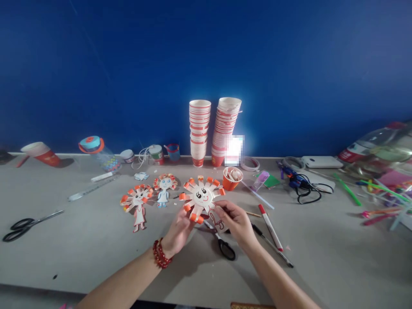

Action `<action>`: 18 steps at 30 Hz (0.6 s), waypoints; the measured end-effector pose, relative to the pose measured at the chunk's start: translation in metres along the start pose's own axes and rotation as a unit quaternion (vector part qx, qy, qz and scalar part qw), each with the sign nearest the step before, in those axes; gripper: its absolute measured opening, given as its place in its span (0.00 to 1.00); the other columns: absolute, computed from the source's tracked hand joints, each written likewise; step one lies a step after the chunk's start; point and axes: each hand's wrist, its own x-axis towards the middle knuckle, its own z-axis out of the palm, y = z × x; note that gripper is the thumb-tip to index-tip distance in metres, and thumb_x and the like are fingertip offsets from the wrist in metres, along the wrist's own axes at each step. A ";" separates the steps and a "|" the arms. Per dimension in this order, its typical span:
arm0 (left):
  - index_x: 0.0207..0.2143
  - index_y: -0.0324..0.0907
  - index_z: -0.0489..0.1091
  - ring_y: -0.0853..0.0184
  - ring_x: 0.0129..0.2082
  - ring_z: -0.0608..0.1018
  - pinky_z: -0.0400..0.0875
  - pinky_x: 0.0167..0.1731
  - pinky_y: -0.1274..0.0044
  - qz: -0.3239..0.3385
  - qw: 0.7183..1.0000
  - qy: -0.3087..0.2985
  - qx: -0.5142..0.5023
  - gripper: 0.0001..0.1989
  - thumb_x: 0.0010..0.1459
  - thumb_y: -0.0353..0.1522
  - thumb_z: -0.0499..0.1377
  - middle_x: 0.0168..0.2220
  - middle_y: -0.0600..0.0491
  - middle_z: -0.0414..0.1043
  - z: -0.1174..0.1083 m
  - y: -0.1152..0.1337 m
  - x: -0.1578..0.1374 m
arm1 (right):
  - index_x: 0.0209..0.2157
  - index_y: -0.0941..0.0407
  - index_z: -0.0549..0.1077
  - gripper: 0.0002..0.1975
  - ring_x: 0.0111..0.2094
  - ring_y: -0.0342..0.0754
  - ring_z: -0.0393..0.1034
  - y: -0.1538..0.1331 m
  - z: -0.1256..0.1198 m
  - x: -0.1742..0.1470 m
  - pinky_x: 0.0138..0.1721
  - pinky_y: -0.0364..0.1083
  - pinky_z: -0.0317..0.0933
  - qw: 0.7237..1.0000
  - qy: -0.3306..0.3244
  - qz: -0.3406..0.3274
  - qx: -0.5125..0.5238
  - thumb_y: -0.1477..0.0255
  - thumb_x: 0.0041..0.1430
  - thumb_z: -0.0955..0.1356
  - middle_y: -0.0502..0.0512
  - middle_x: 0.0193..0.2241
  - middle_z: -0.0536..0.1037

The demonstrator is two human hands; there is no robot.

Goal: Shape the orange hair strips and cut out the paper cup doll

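My left hand [179, 229], with a red bead bracelet at its wrist, grips the lower left of a paper-cup face [202, 195]. This face is a white round with drawn eyes and a smile, ringed by curled strips with orange ends. A white paper body cutout [217, 219] with dark red outlines is pinched in my right hand [236, 223], close against the lower edge of the face; whether the two are joined I cannot tell. Black-handled scissors [225, 249] lie beneath, partly hidden. To the left lie two similar paper dolls, one red-outlined [139, 214] and one blue-outlined [163, 197].
Two tall paper-cup stacks [199, 128] stand by the blue wall, with a cup of scraps [231, 180] in front. A red marker [271, 227] lies at right, near a glue gun [294, 180]. More scissors [32, 223] and a bottle [99, 154] are at left.
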 end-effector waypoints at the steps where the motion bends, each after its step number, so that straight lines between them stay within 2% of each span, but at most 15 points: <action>1: 0.44 0.43 0.71 0.56 0.52 0.70 0.62 0.52 0.67 0.013 0.999 0.007 0.037 0.24 0.45 0.42 0.66 0.50 0.47 0.71 0.003 -0.002 0.000 | 0.38 0.57 0.74 0.12 0.31 0.46 0.69 0.000 0.001 -0.001 0.32 0.42 0.62 1.000 0.007 -0.003 0.000 0.63 0.58 0.66 0.54 0.31 0.76; 4: 0.44 0.43 0.71 0.59 0.48 0.73 0.63 0.51 0.69 0.008 0.986 0.064 0.155 0.19 0.49 0.34 0.65 0.46 0.48 0.73 0.010 -0.006 0.002 | 0.37 0.57 0.73 0.10 0.30 0.45 0.68 0.001 0.004 -0.003 0.32 0.42 0.62 0.999 0.025 -0.023 0.001 0.65 0.58 0.67 0.53 0.30 0.75; 6: 0.43 0.41 0.72 0.60 0.45 0.74 0.66 0.48 0.70 0.005 0.973 0.095 0.209 0.16 0.51 0.34 0.64 0.43 0.49 0.75 0.014 -0.007 0.004 | 0.35 0.57 0.72 0.09 0.30 0.44 0.67 0.002 0.006 -0.004 0.32 0.41 0.61 0.999 0.029 -0.033 0.004 0.66 0.58 0.67 0.52 0.29 0.74; 8: 0.39 0.40 0.74 0.59 0.42 0.75 0.67 0.45 0.71 0.010 0.966 0.098 0.238 0.13 0.51 0.35 0.63 0.39 0.49 0.77 0.016 -0.007 0.006 | 0.34 0.57 0.71 0.09 0.28 0.44 0.66 0.003 0.008 -0.004 0.30 0.41 0.61 0.999 0.026 -0.031 0.009 0.66 0.58 0.67 0.51 0.27 0.73; 10: 0.38 0.39 0.74 0.59 0.41 0.76 0.68 0.43 0.72 0.017 0.972 0.099 0.212 0.14 0.51 0.37 0.62 0.38 0.48 0.77 0.015 -0.006 0.008 | 0.34 0.57 0.70 0.09 0.27 0.43 0.65 0.005 0.008 -0.003 0.29 0.41 0.60 0.999 0.028 -0.027 0.009 0.66 0.57 0.67 0.51 0.27 0.72; 14: 0.40 0.41 0.73 0.59 0.42 0.77 0.70 0.40 0.72 0.020 0.991 0.107 0.082 0.18 0.51 0.42 0.61 0.39 0.46 0.77 0.007 -0.003 0.013 | 0.34 0.57 0.71 0.08 0.27 0.43 0.65 0.006 0.007 -0.002 0.29 0.41 0.59 0.998 0.041 -0.034 -0.026 0.67 0.57 0.67 0.51 0.27 0.73; 18: 0.36 0.40 0.74 0.60 0.37 0.78 0.72 0.34 0.73 -0.026 0.992 0.114 0.036 0.17 0.48 0.43 0.62 0.33 0.47 0.78 0.003 0.004 0.017 | 0.35 0.57 0.73 0.08 0.27 0.44 0.66 0.005 0.005 -0.002 0.30 0.42 0.60 0.998 0.016 -0.035 -0.046 0.67 0.57 0.68 0.52 0.28 0.75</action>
